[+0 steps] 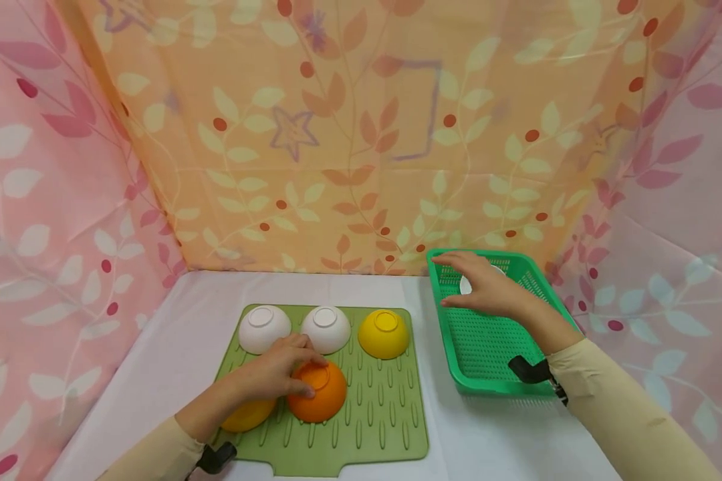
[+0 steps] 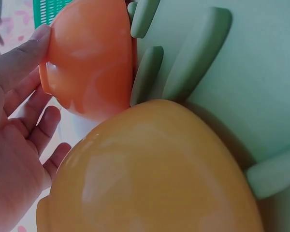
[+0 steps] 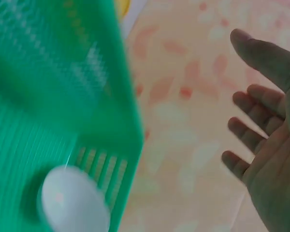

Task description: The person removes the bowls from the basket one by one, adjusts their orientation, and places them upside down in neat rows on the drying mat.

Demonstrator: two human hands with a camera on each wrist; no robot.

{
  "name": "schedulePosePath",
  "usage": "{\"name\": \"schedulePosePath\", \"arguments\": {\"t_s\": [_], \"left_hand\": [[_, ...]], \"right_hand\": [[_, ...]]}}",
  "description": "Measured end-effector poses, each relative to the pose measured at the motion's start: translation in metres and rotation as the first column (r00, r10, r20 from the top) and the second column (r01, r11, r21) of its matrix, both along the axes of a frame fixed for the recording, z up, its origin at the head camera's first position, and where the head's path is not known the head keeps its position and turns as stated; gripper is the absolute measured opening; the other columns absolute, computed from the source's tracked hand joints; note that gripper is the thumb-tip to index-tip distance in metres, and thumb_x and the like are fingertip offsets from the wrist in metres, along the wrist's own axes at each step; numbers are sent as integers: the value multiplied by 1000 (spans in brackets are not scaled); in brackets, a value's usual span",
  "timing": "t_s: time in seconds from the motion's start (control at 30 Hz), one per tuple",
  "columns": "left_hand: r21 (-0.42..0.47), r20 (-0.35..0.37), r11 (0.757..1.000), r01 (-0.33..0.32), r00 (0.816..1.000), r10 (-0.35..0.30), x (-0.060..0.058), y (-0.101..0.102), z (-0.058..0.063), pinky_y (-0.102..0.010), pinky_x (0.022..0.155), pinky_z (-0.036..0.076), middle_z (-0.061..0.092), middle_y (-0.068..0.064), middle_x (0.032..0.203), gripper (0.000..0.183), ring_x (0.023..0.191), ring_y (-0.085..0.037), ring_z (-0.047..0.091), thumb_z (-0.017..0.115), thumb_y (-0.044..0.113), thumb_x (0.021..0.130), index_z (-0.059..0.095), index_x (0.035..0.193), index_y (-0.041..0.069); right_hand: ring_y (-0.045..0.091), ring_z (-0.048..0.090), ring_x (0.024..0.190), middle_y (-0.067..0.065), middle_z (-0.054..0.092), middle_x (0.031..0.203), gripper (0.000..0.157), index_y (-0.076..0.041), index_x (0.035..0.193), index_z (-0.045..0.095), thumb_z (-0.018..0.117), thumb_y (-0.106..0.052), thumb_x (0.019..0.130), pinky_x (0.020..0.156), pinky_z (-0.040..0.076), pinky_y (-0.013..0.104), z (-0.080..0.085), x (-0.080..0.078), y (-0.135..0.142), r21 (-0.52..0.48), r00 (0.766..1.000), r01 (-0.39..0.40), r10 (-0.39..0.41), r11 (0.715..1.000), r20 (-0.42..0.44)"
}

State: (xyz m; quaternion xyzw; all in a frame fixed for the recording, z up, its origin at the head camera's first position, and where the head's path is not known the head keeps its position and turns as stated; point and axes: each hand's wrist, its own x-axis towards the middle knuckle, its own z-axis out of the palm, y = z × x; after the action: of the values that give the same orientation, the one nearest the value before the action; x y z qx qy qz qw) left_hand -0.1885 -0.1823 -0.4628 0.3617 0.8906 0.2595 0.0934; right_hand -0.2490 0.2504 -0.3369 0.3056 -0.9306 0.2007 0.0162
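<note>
My left hand (image 1: 277,371) is at an upside-down orange bowl (image 1: 325,401) on a green ridged mat (image 1: 373,434), thumb and fingers pinching about its raised base. In the left wrist view the thumb touches the base of the orange bowl (image 2: 92,58); some fingers lie behind it. A yellow-orange bowl (image 1: 247,417) sits partly hidden under the left wrist. My right hand (image 1: 487,287) hovers over a green basket (image 1: 451,341), fingers spread and holding nothing. Inside the basket lies a white bowl (image 3: 75,200), partly covered by the hand in the head view.
Along the mat's back edge stand two upturned white bowls, one at left (image 1: 265,327) and one in the middle (image 1: 325,329), and a yellow bowl (image 1: 385,337). A white cloth (image 1: 150,374) covers the table. Patterned fabric walls (image 1: 361,133) enclose the back and sides.
</note>
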Motion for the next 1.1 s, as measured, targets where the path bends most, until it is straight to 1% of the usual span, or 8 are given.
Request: {"name": "schedulePosePath", "arguments": {"t_s": [0.17, 0.27, 0.33, 0.53, 0.73, 0.83, 0.97, 1.1], "left_hand": [[2, 6, 1000, -14, 1000, 14, 0, 0, -1, -35, 87, 31, 51, 11, 100, 46, 98, -9, 41, 85, 40, 82, 72, 124, 27], [6, 19, 1000, -23, 1000, 23, 0, 0, -3, -35, 87, 31, 51, 11, 101, 46, 98, -9, 41, 85, 41, 82, 72, 124, 28], [11, 30, 1000, -26, 999, 26, 1, 0, -3, -36, 88, 32, 52, 10, 101, 47, 99, -10, 41, 85, 40, 82, 72, 124, 28], [3, 43, 999, -39, 998, 38, 1, 0, -3, -36, 89, 32, 52, 11, 101, 47, 100, -10, 42, 86, 41, 81, 72, 124, 29], [-26, 31, 999, -42, 999, 43, 0, 3, -1, -38, 89, 32, 51, 12, 101, 47, 99, -10, 42, 86, 41, 82, 72, 124, 29], [-36, 30, 998, -49, 998, 50, 0, 5, -1, -39, 90, 32, 52, 11, 102, 46, 100, -10, 43, 86, 41, 81, 72, 123, 29], [-49, 28, 997, -58, 998, 59, 0, 5, -1, -41, 92, 32, 52, 11, 102, 45, 101, -11, 43, 86, 40, 81, 72, 122, 29], [-55, 25, 997, -62, 998, 64, 1, 4, -1, -41, 92, 32, 52, 12, 102, 45, 101, -11, 43, 86, 40, 81, 72, 122, 29]], "right_hand": [[42, 37, 143, 17, 46, 154, 80, -7, 152, 46, 86, -26, 85, 113, 30, 65, -14, -30, 45, -32, 999, 13, -14, 999, -32], [45, 34, 144, 20, 44, 155, 83, -6, 153, 45, 86, -26, 84, 112, 28, 68, -25, -43, 66, -45, 998, 38, -40, 998, -41], [47, 30, 145, 21, 41, 156, 87, -5, 153, 43, 88, -26, 82, 112, 25, 70, -32, -49, 77, -44, 997, 63, -65, 997, -43], [51, 23, 146, 25, 33, 159, 103, -2, 156, 36, 93, -29, 74, 110, 17, 75, -52, -64, 101, 27, 990, 138, -137, 990, -40], [57, 28, 140, 32, 35, 155, 111, 4, 154, 35, 97, -30, 68, 109, 21, 74, -73, -74, 127, 59, 982, 188, -187, 980, -29], [58, 30, 139, 33, 35, 154, 116, 5, 154, 33, 98, -31, 65, 108, 23, 76, -83, -79, 137, 77, 977, 212, -211, 974, -18], [57, 26, 140, 31, 33, 156, 122, 1, 157, 28, 98, -32, 63, 104, 22, 77, -95, -84, 143, 99, 972, 234, -236, 967, 5], [57, 27, 138, 31, 35, 154, 125, 0, 157, 27, 100, -27, 59, 101, 20, 77, -102, -86, 141, 129, 972, 235, -233, 963, -31]]}}
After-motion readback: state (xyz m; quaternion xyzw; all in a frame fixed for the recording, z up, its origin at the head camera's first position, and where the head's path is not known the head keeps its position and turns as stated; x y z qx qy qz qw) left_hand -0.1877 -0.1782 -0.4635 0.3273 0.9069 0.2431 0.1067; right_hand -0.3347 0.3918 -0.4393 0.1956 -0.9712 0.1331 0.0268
